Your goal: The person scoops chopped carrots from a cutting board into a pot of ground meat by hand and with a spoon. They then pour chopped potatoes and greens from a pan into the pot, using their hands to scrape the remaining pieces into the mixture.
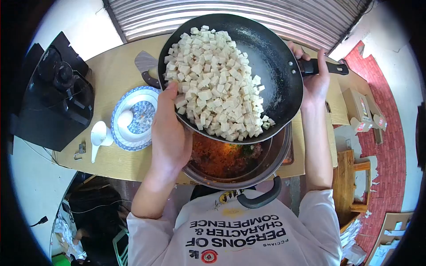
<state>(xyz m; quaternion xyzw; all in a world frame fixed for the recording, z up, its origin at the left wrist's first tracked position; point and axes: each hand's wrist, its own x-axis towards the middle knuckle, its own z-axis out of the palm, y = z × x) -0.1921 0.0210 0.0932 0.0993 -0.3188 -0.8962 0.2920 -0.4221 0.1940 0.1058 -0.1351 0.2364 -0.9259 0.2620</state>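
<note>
A black frying pan [262, 62] is tilted over a larger pot [286, 148], the near side of the pan lower. White cubes that look like diced tofu [217, 88] are heaped on its left and near side. My left hand [171, 133] grips the pan's left rim, thumb over the edge. At the other side my right hand [316, 82] holds the pan by the base of its handle [333, 67]. Inside the pot lies an orange-red mixture [213, 155] with a bit of green and pinkish pieces; the pan hides the pot's far part.
On the table [133, 162], left, are a blue-rimmed plate [119, 138] with an egg [125, 118], a white handled cup [101, 134] and a padlock [80, 150]. A black appliance [57, 97] stands beyond. A flat blade [144, 62] shows behind the pan. Boxes [357, 106] sit right.
</note>
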